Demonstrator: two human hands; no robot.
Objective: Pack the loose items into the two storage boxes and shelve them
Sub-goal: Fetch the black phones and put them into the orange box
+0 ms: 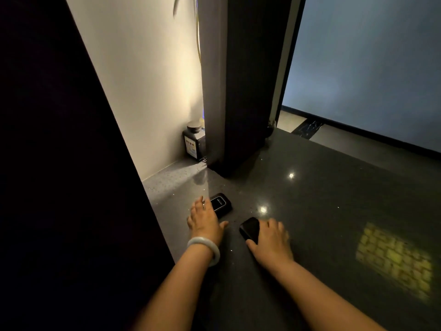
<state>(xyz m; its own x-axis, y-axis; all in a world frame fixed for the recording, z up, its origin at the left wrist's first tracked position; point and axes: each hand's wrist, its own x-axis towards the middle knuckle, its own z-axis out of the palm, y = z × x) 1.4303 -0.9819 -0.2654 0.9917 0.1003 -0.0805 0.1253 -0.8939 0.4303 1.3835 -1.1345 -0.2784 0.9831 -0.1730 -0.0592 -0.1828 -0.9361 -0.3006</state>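
Contact is made by both hands, neither grip clenched: left hand (204, 219) on the screened device (220, 204), right hand (270, 237) on the dark device (250, 228); edges should be pinched first.

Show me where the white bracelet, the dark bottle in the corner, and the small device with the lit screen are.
white bracelet (205, 250), head view, on the band's outer side.
dark bottle (193, 145), head view, on its labelled front.
small device (221, 204), head view, on its screen.
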